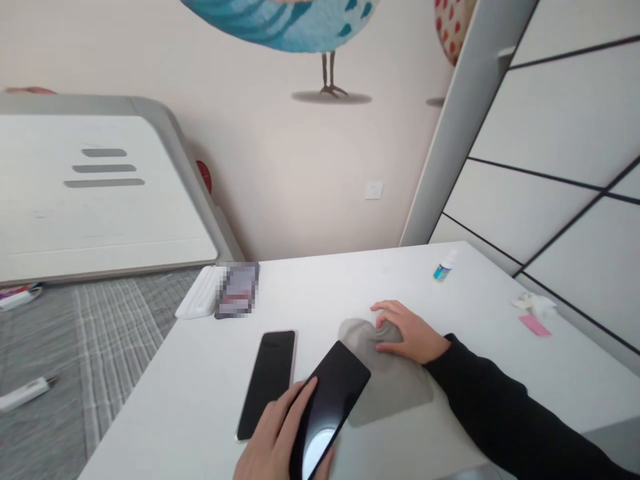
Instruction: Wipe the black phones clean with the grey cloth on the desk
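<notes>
Head view looks down on a white table (210, 373) set against a wall with a painted blue bird (295, 23); the left hand (280, 433) sits at the bottom edge of the picture, fingers wrapped around a black phone (333, 400) and lifting its near end, so the phone tilts with its far corner over the edge of a grey cloth (387, 380); a bright reflection shows on the lower part of its screen; the right hand (407, 330), in a black sleeve (505, 407), rests on top of the cloth, fingers curled and pinching a bunched fold of the fabric at its far end; the rest of the cloth lies flat on the table beneath that hand and wrist; 1 second dark phone (269, 380) lies flat on the table just beside the held phone, to its left; further back near the table's far left corner lie a white ribbed case (199, 301) and a blurred flat object (239, 291), touching side by side; a small bottle with a blue label (444, 265) lies near the far right edge; a pink slip (534, 325) and a crumpled white scrap (535, 304) sit at the right side, well apart from both hands.
</notes>
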### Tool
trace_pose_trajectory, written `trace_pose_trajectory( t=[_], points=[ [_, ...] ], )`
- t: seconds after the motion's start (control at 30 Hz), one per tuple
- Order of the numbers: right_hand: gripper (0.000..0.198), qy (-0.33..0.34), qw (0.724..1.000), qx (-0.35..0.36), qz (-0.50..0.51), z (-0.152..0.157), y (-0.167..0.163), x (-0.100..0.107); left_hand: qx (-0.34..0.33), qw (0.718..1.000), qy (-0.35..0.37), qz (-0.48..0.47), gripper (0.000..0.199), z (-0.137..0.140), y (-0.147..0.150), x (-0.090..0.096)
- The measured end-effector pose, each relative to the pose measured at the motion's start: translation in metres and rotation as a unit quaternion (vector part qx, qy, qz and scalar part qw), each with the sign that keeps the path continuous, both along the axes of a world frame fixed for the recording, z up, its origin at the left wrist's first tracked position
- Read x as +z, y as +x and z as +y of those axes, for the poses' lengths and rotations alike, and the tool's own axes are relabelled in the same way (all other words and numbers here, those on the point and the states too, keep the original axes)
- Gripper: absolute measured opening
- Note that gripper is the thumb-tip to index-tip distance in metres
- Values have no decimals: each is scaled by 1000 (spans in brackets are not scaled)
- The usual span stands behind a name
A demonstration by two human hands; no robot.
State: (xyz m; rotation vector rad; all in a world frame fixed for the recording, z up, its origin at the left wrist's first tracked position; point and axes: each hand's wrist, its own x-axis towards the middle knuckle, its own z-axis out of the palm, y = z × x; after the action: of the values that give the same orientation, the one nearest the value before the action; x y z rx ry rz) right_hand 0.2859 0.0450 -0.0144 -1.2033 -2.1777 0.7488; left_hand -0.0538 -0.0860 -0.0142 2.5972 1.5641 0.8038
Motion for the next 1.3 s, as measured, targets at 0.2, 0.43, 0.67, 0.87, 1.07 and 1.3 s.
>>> trace_pose_trajectory(
  t=[0.2, 0.43, 0.67, 0.87, 1.07, 1.3],
  points=[
    [30, -101, 987, -18, 123, -1, 25, 16, -9, 998, 12, 68, 76, 15, 32, 0],
    [28, -211, 902, -174, 335, -14, 54, 37, 14, 998, -51, 31, 71, 14, 60, 3],
    [30, -314, 819, -230, 421, -57, 24, 33, 18, 999, -43, 21, 70, 11, 67, -4],
    [39, -281, 779, -287, 481, -66, 19, 54, 0, 996, 9, 88, 86, 1, 47, 2],
    [51, 40, 883, -357, 302, -76, 7, 71, 18, 994, 44, 94, 81, -8, 23, 0],
    [93, 127, 973, 73, -180, -126, -73, 6, 29, 997, 45, 58, 80, -12, 25, -11]
  ],
)
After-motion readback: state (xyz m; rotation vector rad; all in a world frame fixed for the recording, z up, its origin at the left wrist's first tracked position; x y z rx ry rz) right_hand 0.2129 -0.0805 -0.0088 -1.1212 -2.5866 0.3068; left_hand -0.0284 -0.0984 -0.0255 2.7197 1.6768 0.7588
